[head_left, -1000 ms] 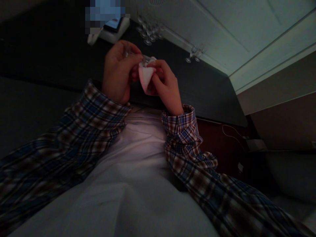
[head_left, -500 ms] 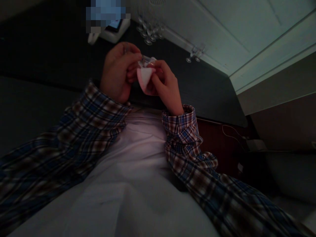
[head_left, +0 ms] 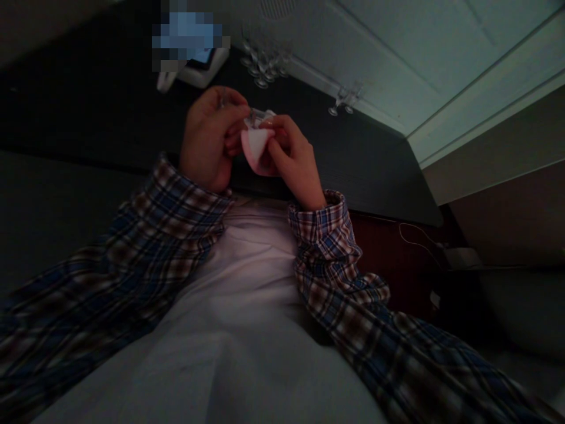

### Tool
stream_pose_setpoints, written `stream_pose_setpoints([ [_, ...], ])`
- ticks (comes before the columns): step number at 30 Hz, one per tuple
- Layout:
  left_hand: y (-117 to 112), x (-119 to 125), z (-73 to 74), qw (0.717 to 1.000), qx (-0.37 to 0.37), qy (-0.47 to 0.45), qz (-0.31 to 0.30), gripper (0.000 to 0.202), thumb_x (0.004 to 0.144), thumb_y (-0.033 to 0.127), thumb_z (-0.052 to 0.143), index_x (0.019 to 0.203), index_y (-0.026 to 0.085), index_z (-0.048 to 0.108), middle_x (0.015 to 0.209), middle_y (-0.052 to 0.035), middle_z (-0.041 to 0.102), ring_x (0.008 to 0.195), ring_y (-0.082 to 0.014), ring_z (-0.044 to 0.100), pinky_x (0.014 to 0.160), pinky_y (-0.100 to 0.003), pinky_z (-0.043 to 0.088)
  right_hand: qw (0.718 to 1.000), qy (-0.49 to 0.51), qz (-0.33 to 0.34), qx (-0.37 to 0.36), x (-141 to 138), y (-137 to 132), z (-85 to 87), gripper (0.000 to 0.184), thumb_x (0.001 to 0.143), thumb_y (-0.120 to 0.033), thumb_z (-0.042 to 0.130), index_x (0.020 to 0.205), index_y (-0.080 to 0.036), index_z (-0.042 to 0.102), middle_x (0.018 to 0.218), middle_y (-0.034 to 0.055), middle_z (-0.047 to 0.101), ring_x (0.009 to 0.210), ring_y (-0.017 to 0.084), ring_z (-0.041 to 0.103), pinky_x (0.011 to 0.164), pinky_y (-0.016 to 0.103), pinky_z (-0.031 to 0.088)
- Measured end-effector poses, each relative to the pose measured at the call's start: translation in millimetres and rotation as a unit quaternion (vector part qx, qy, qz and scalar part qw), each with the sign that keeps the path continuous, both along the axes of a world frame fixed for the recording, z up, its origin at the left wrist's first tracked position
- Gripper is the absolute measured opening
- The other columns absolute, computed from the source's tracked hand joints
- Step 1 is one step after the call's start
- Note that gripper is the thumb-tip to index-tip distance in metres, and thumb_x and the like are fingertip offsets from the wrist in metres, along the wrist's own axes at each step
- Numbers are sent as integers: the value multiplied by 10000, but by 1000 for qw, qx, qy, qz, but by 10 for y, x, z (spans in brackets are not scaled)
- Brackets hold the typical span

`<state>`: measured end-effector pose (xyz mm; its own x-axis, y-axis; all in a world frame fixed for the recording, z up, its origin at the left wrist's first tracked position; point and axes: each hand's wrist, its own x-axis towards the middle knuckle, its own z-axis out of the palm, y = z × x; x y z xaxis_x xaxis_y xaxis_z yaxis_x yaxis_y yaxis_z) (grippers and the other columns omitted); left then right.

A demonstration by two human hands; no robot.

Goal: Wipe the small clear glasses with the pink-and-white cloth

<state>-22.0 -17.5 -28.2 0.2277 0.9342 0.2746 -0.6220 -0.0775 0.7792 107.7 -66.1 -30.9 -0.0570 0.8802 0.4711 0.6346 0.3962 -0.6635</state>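
Above the dark table's near edge, my two hands meet around a small clear glass [head_left: 261, 116] and a pink-and-white cloth [head_left: 257, 141]. My left hand [head_left: 212, 138] is closed, thumb and fingers pinching the left side of the glass. A clear bit also shows by its knuckles, too dim to make out. My right hand [head_left: 296, 156] grips the cloth between thumb and fingers, its fingertips against the right side of the glass. The cloth hangs below the glass in a rounded fold. Fingers and cloth hide much of the glass.
Several stemmed glasses [head_left: 263, 68] stand at the table's back, by a pale wall panel. A smaller group of glasses [head_left: 346, 100] is farther right. A white device with a screen [head_left: 205, 70] sits at back left, partly pixelated. A white cable [head_left: 415, 242] lies beyond the right end.
The whole view has shifted slightly, so hands and table sit a little lower. Both hands keep their hold on the glass and cloth, with hardly any other movement.
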Motion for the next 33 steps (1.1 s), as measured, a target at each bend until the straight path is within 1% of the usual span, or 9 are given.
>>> stream_pose_setpoints([
  [3,-7,7,7,1000,-3,5,6,144,726,43,546,688,170,602,473,51,300,369,-47,196,326,-193,80,1000,0,-8,-28,-2,21,-9,238,925,-299,342,1089,-212,491,908,11,670,943,90,613,853,224,502],
  [5,-12,10,12,1000,-4,9,7,149,733,36,540,692,167,599,471,53,304,370,-46,208,326,-183,100,1000,4,-5,-30,-3,39,-23,304,924,-346,301,1097,-200,504,867,16,674,971,96,612,853,228,502],
  [9,-10,9,9,1000,-3,6,10,134,737,33,544,704,154,591,468,59,310,366,-41,219,326,-176,122,1000,1,-2,-17,-5,59,-42,398,921,-420,242,1100,-192,514,899,12,684,970,85,615,842,220,505],
  [12,-3,9,6,1000,-7,4,10,138,748,17,528,721,142,577,463,66,317,363,-35,227,323,-163,126,1000,12,-8,-4,-6,43,-29,350,914,-421,292,1074,-206,518,992,6,677,950,83,619,849,222,512],
  [15,0,9,8,1000,-13,10,10,150,774,6,511,731,141,559,459,75,321,351,-28,230,315,-151,131,1000,22,0,2,-6,6,-1,243,913,-344,356,1050,-214,508,1049,-1,658,938,91,623,885,250,521],
  [18,-3,9,9,1000,-14,10,6,154,781,3,504,736,143,549,458,79,324,346,-26,233,310,-143,145,1000,19,1,-5,-7,-26,23,185,916,-287,381,1041,-213,496,1081,1,643,985,110,621,917,284,526],
  [25,-7,20,8,1000,-15,2,7,151,760,-6,496,727,132,548,437,81,315,341,-21,217,301,-135,129,999,17,-10,-38,-19,-41,46,192,925,-275,388,1071,-213,495,1066,-4,643,1038,120,613,933,289,528],
  [29,9,23,-2,1000,-14,0,3,160,766,-13,487,733,134,542,436,83,319,341,-22,222,301,-131,137,999,14,-11,-34,-18,-36,42,188,925,-271,391,1073,-212,492,1094,1,634,1087,122,592,973,293,508],
  [33,10,23,-8,1000,-12,-1,1,162,765,-9,491,739,140,548,438,84,318,342,-24,219,303,-135,138,999,14,-6,-29,-19,-38,34,192,932,-279,370,1074,-213,481,1109,2,627,1074,120,599,970,293,507],
])
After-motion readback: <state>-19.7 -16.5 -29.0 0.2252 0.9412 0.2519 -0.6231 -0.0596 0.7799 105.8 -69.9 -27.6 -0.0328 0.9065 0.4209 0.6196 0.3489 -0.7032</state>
